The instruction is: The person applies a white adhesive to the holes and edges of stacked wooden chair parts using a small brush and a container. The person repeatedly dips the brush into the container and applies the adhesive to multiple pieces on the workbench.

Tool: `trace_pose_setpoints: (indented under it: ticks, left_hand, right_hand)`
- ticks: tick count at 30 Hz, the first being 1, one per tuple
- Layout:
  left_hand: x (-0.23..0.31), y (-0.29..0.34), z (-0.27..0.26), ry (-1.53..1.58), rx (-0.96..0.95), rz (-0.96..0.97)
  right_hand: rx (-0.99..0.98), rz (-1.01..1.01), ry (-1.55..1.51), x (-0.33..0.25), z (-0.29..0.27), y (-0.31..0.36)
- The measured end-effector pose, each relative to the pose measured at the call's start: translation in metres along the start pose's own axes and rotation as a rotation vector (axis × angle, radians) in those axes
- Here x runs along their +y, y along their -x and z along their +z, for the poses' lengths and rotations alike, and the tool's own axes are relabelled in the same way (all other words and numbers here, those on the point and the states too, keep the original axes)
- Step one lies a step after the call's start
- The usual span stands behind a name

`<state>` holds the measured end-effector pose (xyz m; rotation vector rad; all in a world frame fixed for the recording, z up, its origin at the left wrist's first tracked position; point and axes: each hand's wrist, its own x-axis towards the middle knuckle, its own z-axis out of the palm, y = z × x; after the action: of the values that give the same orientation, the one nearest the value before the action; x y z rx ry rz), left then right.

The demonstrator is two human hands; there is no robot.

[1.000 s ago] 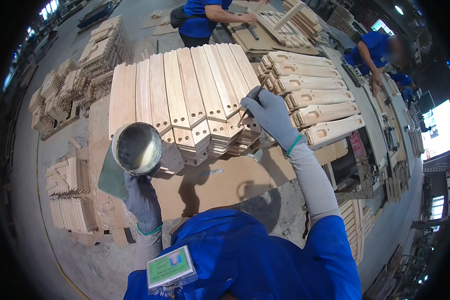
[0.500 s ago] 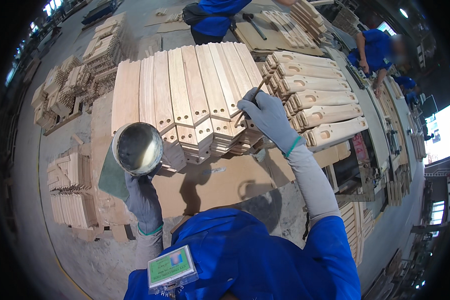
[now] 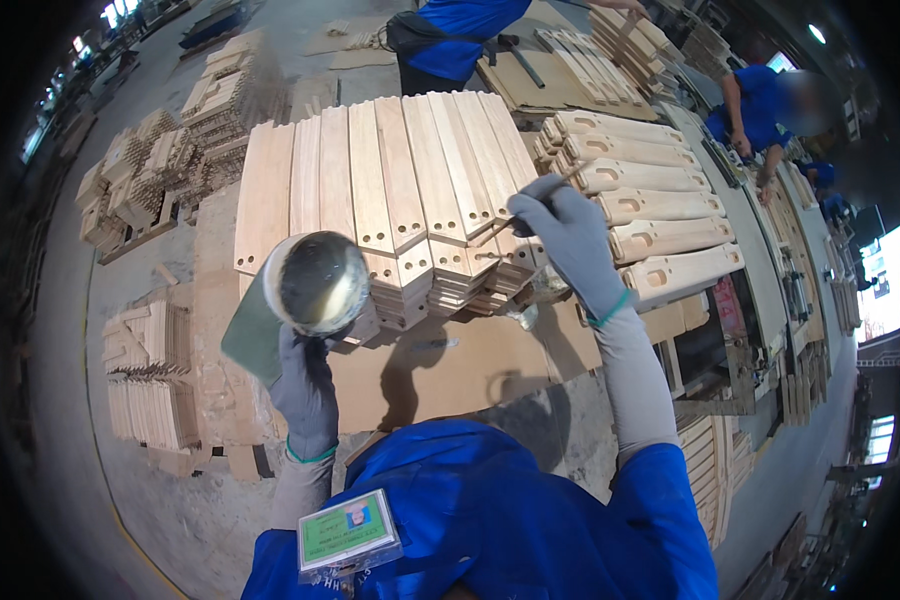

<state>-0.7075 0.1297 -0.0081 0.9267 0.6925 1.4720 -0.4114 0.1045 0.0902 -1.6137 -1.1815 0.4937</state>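
Tub (image 3: pixel 300 268), round, pale contents, at nine o'clock of the view. Left hand (image 3: pixel 307 385), grey-gloved, eight o'clock: fingers clamped on the tub's lower side, partly hidden. Right hand (image 3: pixel 570 235), grey-gloved, two o'clock: fingers closed on a thin stick (image 3: pixel 490 235), lower tip by the drilled ends of stacked boards (image 3: pixel 400 170), eleven o'clock; contact cannot be told. Shaped wooden pieces (image 3: pixel 665 207), in a row, two o'clock. Beyond: co-worker (image 3: pixel 460 40) in blue, twelve o'clock.

Left hand (image 3: pixel 305 390) gloved, raised, gripping; right hand (image 3: pixel 578 245) gloved, farther forward, fingers (image 3: pixel 533 212) pinched, forearm (image 3: pixel 632 385) extended.
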Motion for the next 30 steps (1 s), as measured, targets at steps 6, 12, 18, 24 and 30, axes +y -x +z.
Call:
trace_pose_setpoints:
  ticks: [6, 12, 18, 24, 30]
  left_hand:
    - [0.011, 0.003, 0.032, -0.13, -0.07, -0.14]
    - [-0.006, 0.006, 0.034, 0.081, -0.209, 0.064]
    - [-0.012, -0.005, 0.028, 0.231, -0.221, 0.173]
    - [-0.008, 0.002, 0.02, 0.373, -0.271, 0.103]
    - [-0.014, 0.0, 0.018, 0.021, -0.273, 0.248]
  right_hand:
    - [-0.012, -0.293, -0.557, -0.067, 0.007, 0.059]
    - [-0.055, -0.559, 0.018, -0.063, 0.032, 0.09]
    - [-0.326, -0.585, 0.093, -0.074, 0.026, 0.128]
    - [-0.252, -0.306, -0.167, -0.064, 0.032, 0.137]
    - [-0.241, -0.311, -0.113, -0.091, 0.029, 0.128]
